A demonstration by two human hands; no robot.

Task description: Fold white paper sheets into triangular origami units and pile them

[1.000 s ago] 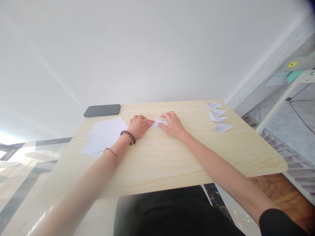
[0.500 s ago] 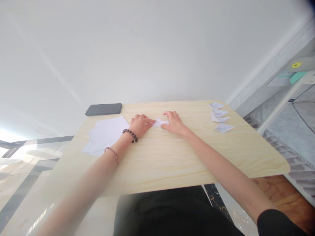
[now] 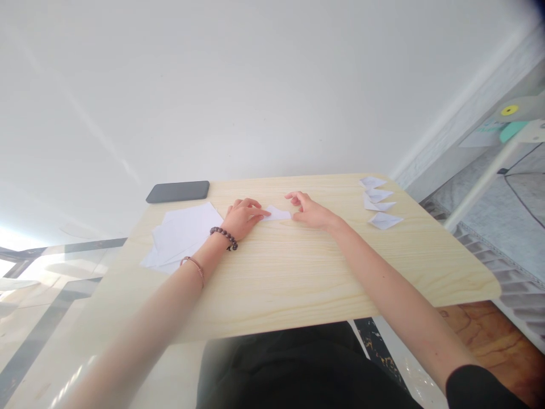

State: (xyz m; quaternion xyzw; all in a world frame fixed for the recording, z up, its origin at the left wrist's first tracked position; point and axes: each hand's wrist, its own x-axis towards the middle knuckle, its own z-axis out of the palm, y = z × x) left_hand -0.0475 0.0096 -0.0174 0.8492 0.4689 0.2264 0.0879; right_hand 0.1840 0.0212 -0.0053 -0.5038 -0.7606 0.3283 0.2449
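Observation:
A small piece of folded white paper (image 3: pixel 278 214) lies on the wooden table, low and wide with a raised peak on its left part. My left hand (image 3: pixel 243 218), with a beaded bracelet at the wrist, grips the paper's left end between thumb and forefinger. At the paper's right end is my right hand (image 3: pixel 312 211), thumb and forefinger spread apart with nothing held between them. Its thumb tip is close to the paper's edge; I cannot tell if they touch.
White paper sheets (image 3: pixel 183 230) lie fanned out left of my left hand. A dark phone (image 3: pixel 177 192) rests at the table's (image 3: pixel 272 284) back left. Several folded paper pieces (image 3: pixel 385 220) form a column at the right. A pale wall rises behind the table.
My right hand has shifted to the right and let go of the paper's right end, showing more of the folded piece. My left hand stays at the left end.

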